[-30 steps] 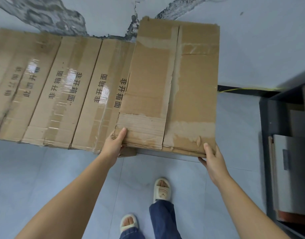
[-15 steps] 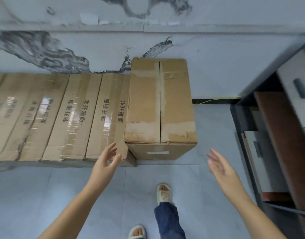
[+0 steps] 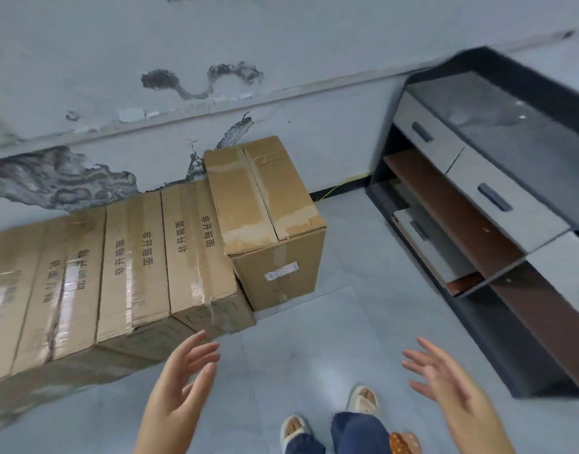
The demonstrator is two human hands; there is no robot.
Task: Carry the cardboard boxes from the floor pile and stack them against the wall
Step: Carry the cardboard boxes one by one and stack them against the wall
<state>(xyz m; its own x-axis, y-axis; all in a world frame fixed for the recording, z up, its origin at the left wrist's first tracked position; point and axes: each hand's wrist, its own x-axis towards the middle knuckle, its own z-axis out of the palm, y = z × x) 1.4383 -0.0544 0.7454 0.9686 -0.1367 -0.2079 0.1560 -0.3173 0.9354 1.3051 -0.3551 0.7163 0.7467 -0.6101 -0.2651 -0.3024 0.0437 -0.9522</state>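
This looks like a storeroom or back room of an office. A row of sealed brown cardboard boxes with printed characters (image 3: 124, 270) stands on the pale grey tiled floor (image 3: 314, 348) against a stained, peeling grey-white wall (image 3: 216, 60). On the right stands a dark cabinet with grey drawer fronts and brown open shelves (image 3: 497, 198), of the office furniture kind.
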